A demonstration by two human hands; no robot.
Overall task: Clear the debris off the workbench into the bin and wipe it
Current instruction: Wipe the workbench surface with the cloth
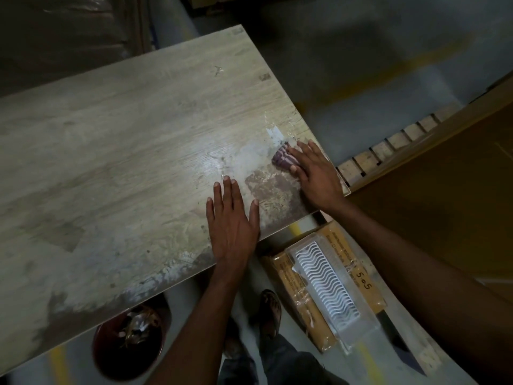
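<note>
Right grip (311, 169) flat, uncurled, pressing cloth (280, 159) at right edge of surface (125, 134); left grip (231, 218) flat, holding nothing. I judge the cloth soft, light, bunching: press from above.

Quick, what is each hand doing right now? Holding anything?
Left hand: open, flat on the pale wood-grain workbench, holding nothing.
Right hand: open, pressing the bunched purple striped cloth onto the bench.

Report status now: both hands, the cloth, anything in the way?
Left hand flat on bench. Right hand presses cloth at bench's right edge. Bin below bench holds debris. Only stains near cloth.
</note>
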